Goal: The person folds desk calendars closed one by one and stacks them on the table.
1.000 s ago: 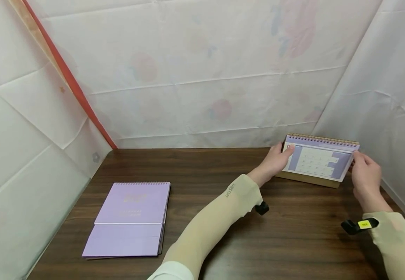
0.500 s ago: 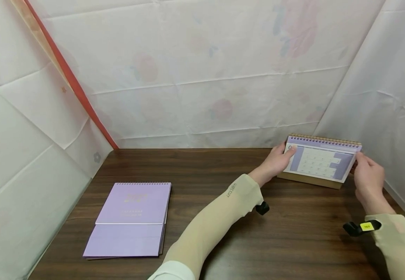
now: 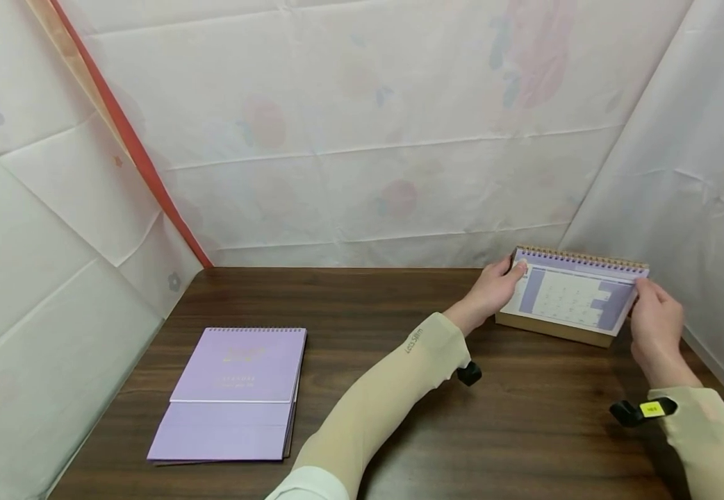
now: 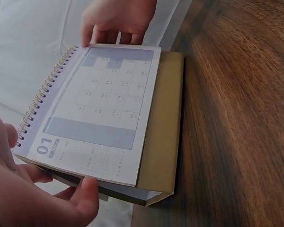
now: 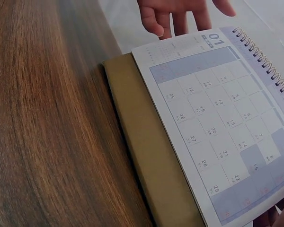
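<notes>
A spiral-bound desk calendar (image 3: 571, 297) stands at the back right on the table, its page marked 01 leaning over a tan base (image 4: 166, 127). My right hand (image 3: 657, 326) pinches its upper right corner, thumb in front, the other fingers bent behind the edge. At the left end my left hand (image 3: 492, 286) lies along the side edge. In the right wrist view the left fingers (image 5: 180, 19) hang loosely extended by that edge, and the thumb stands apart from them. A fingertip (image 4: 88, 187) meets the lower page edge in the left wrist view.
A purple spiral-bound calendar (image 3: 227, 396) lies flat at the left of the dark wooden table (image 3: 499, 444). White patterned cloth (image 3: 362, 139) hangs behind and on both sides, close to the right hand.
The standing calendar has shifted slightly right and nearer, with its right end coming forward a little. The right hand has stayed at its corner; the left hand has barely moved.
</notes>
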`<state>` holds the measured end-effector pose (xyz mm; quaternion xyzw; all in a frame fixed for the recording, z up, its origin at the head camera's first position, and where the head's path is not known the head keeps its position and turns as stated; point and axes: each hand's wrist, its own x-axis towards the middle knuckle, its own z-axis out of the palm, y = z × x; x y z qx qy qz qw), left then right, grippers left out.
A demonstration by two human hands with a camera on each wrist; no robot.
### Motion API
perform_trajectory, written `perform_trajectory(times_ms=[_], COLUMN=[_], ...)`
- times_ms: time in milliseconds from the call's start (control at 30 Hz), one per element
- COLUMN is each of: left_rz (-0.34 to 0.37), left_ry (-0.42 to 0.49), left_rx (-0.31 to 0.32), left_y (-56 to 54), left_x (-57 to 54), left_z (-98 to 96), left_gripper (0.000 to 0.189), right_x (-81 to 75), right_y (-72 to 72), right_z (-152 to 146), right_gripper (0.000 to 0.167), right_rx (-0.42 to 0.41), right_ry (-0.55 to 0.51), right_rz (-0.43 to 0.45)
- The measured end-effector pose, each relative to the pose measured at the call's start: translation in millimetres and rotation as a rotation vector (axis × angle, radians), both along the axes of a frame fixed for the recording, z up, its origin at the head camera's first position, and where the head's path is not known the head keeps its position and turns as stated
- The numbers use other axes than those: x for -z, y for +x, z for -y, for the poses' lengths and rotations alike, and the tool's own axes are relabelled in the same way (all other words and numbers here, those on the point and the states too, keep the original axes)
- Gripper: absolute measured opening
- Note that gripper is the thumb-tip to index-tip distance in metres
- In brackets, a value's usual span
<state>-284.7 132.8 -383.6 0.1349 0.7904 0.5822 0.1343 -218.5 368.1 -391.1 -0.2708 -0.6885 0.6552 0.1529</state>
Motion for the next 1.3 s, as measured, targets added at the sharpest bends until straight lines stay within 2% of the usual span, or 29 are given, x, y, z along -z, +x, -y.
perform_trajectory(times_ms=[133,200,267,400,500,733,900,1133,1300], left_rz=[-0.022,-0.036,-0.048,-0.070,-0.089,-0.130,-0.147,-0.189,-0.178], left_ry=[-0.048,-0.065,-0.070,-0.052,-0.020,0.055,0.168,0.295,0.356], left_rx=[-0.047,-0.065,-0.067,-0.060,-0.052,-0.057,-0.072,-0.168,-0.231], left_y=[-1.8,-3.0,-3.9,-5.7,-6.4,-5.8,-6.2,-7.2,-6.2], left_x=[-1.5,-3.3,-5.7,-10.5,-13.4,-20.1,-22.4,-22.3,-24.3], left_z=[-1.3,-2.0,-2.2,-2.5,-2.4,-0.9,0.4,-2.5,-5.0], left_gripper=[0.062,0.059,0.058,0.058,0.056,0.050,0.045,0.035,0.023], right_x=[-2.1,-3.2,-4.5,-8.7,-13.6,-25.2,-29.5,-29.5,-30.0], right_y=[-1.4,-1.0,-0.1,0.0,-2.0,-3.9,-0.9,-0.3,1.5], right_z=[1,0,-1,-3,-3,-5,-9,-12,-15], right_gripper=[0.060,0.050,0.039,0.035,0.038,0.031,0.033,0.036,0.035], right_rx=[0.032,0.038,0.044,0.042,0.065,0.145,0.158,0.190,0.220], right_ry=[-0.057,-0.089,-0.115,-0.178,-0.225,-0.309,-0.325,-0.315,-0.312], right_rz=[-0.049,-0.090,-0.142,-0.248,-0.295,-0.381,-0.455,-0.542,-0.543])
